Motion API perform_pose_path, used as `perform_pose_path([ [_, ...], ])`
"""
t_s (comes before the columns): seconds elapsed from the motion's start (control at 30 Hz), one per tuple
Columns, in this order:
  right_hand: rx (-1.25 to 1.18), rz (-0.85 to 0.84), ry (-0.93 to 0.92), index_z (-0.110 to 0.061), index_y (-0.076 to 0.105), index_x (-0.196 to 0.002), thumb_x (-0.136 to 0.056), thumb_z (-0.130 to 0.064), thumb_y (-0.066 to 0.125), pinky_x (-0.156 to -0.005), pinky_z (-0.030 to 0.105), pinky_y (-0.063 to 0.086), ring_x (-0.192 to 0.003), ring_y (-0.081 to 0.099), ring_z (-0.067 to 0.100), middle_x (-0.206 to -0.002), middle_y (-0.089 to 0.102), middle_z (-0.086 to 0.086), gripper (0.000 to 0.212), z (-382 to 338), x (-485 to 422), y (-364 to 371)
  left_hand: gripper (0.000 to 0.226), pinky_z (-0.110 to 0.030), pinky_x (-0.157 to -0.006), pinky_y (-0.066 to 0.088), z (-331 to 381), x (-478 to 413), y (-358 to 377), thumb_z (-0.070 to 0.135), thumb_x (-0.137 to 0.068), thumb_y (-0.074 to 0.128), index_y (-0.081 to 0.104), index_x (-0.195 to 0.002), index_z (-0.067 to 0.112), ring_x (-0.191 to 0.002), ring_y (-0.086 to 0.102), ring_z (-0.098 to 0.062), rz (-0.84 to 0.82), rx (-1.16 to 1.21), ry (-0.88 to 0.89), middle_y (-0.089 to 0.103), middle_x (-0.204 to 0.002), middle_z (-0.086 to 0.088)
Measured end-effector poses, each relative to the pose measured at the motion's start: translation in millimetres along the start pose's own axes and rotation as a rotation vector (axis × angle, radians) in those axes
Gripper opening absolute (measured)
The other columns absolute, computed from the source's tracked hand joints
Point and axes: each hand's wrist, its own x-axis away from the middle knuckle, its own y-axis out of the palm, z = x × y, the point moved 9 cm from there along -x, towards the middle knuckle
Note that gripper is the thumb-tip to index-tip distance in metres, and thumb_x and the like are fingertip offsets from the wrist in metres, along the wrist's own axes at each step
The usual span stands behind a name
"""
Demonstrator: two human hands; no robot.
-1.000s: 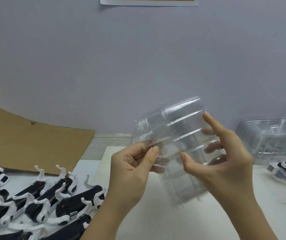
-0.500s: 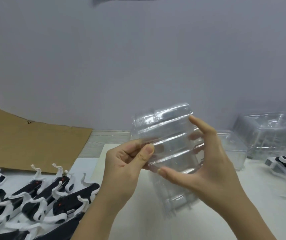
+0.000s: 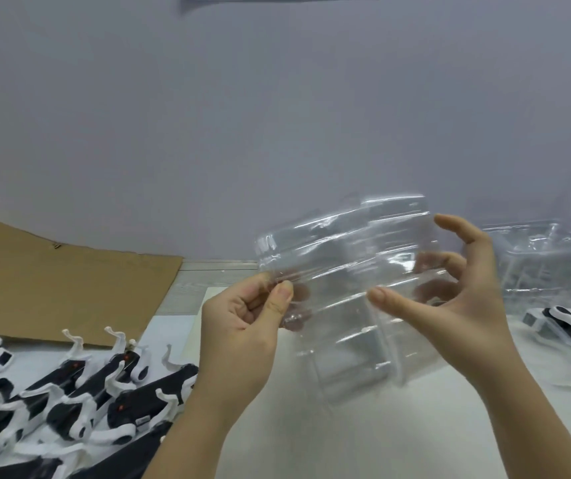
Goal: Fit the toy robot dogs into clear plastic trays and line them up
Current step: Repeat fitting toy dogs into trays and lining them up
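The left hand pinches the left edge of a clear moulded plastic tray between its thumb and curled fingers. The right hand clasps the tray loosely, thumb in front, middle fingers behind and showing through the plastic, index finger lifted at the right rim. The tray is held tilted in the air above the white table. Black-and-white toy robot dogs lie in rows at lower left, before a brown cardboard sheet. At the right, a stack of clear plastic trays stands behind one more toy dog.

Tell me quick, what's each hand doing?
Left hand: pinching the clear tray at its left edge.
Right hand: loosely holding that tray, thumb front, fingers behind.
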Motion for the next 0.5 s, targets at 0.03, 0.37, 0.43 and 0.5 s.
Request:
perform_pose_path([
  [0.03,-0.004,0.036,-0.017,-0.064,0.039,-0.116,-0.041,-0.051,0.084,-0.057,0.011,0.048,-0.057,0.053,0.004,-0.095,0.056,-0.006,0.088,-0.9,-2.2,-9.7,0.025,-0.018,-0.057,0.055,2.8,-2.3,-6.4,0.000,-0.090,0.057,0.073,-0.088,0.019,-0.064,0.072,-0.016,0.029,-0.007,0.011,0.076,-0.077,-0.001],
  [0.37,0.675,0.042,-0.393,-0.037,0.037,-0.134,-0.050,-0.035,0.087,-0.051,0.027,0.044,-0.060,0.054,0.013,-0.096,0.050,-0.007,0.098,-29.5,12.8,-14.9,0.024,-0.024,-0.071,0.060,-29.6,-14.3,-84.4,0.005,-0.102,0.040,0.062,-0.093,0.009,-0.067,0.069,-0.010,0.445,0.526,-0.196,0.070,-0.077,0.002],
  [0.43,0.740,-0.031,-0.455,-0.034,0.040,-0.134,-0.050,-0.036,0.089,-0.045,0.029,0.047,-0.059,0.055,0.013,-0.098,0.050,-0.009,0.098,-21.5,25.7,-4.4,0.027,-0.027,-0.079,0.059,-46.9,-9.7,-87.9,0.009,-0.104,0.037,0.063,-0.093,0.012,-0.067,0.069,-0.008,0.499,0.733,-0.338,0.070,-0.080,0.002],
  [0.5,0.648,-0.064,-0.351,-0.044,0.038,-0.134,-0.052,-0.042,0.090,-0.051,0.021,0.047,-0.063,0.053,0.010,-0.097,0.049,-0.016,0.096,-6.5,31.4,-7.3,0.031,-0.027,-0.080,0.058,-57.0,-2.9,-86.0,0.011,-0.105,0.035,0.064,-0.093,0.013,-0.070,0.070,-0.007,0.476,0.760,-0.455,0.073,-0.076,0.003],
])
